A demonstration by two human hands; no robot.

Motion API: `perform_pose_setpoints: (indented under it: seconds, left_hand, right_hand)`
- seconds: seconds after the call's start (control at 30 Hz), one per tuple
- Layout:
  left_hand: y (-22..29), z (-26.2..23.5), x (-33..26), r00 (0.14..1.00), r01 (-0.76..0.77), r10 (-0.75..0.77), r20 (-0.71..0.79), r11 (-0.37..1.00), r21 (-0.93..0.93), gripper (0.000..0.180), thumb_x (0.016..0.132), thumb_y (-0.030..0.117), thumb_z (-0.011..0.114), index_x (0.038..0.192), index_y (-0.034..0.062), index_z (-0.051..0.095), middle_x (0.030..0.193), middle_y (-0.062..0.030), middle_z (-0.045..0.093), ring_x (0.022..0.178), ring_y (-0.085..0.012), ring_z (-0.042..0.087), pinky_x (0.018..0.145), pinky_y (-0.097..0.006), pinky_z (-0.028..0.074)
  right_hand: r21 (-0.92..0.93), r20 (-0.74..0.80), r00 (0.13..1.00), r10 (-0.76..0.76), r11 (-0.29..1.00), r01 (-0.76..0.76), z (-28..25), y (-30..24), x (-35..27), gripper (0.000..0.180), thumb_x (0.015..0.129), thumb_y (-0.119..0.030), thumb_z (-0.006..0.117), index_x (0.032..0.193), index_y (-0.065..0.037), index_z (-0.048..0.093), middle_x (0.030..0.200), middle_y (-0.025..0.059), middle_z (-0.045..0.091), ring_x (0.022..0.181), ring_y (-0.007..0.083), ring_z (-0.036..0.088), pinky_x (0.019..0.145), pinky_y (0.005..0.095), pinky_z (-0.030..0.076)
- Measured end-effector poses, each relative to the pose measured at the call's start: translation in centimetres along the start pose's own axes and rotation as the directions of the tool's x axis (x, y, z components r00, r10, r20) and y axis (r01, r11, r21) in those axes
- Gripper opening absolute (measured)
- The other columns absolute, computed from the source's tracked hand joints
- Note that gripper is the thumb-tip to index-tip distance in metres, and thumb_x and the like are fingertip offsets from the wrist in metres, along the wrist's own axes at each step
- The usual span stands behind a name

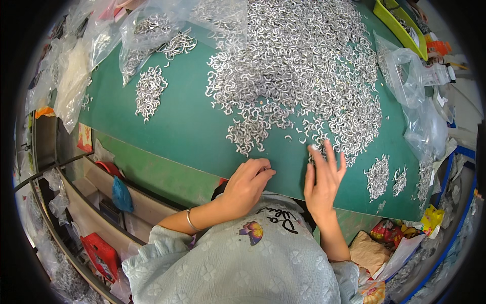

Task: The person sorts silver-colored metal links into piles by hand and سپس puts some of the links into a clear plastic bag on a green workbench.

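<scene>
A wide heap of small silver crescent-shaped metal pieces covers the far middle of the green tabletop. My right hand is open, its fingers spread over the near edge of the heap, with fingertips at the loose crescents. Something white shows on one of its fingertips. My left hand is closed at the table's front edge, fingers curled inward; whatever they may hold is hidden. Just beyond it lies a smaller tongue of crescents spilling from the heap.
Separate small piles lie at left and right. Clear plastic bags with crescents sit at the far left, another bag at right. A yellow-green tray stands far right. Below left is a partitioned shelf with a blue bag.
</scene>
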State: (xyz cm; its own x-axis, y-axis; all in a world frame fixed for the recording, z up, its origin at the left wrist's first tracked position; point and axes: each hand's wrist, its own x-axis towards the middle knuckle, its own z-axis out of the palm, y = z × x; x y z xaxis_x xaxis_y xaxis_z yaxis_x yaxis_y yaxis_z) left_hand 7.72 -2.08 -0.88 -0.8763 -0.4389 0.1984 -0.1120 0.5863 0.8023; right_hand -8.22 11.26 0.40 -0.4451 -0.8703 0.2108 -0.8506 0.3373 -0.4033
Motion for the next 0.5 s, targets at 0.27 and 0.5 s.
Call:
perform_pose_setpoints:
  seconds: [0.27,0.5]
  left_hand:
    - [0.1,-0.3,0.4,0.999,-0.004,0.004,0.051,1.0,-0.011,0.029,0.077,-0.011,0.063,0.105,-0.0009,0.064,0.104,-0.0115,0.057,0.088,-0.0271,0.056,0.078,-0.036,0.046]
    - [0.5,0.5,0.6,0.994,0.066,-0.071,-0.078,0.995,-0.07,0.038,0.075,-0.006,0.069,0.112,0.0002,0.062,0.112,-0.0139,0.055,0.092,-0.0287,0.055,0.079,-0.036,0.046]
  right_hand:
    - [-0.007,0.087,0.996,0.007,1.0,-0.006,0.7,-1.6,2.3,0.046,0.088,-0.005,0.061,0.131,0.004,0.049,0.119,0.0134,0.062,0.137,0.032,0.041,0.109,0.0615,0.019]
    - [0.277,0.222,0.971,-0.086,0.961,0.021,-0.8,-2.6,-1.0,0.041,0.087,-0.004,0.062,0.126,0.004,0.054,0.122,0.0141,0.062,0.133,0.0345,0.045,0.109,0.0564,0.025]
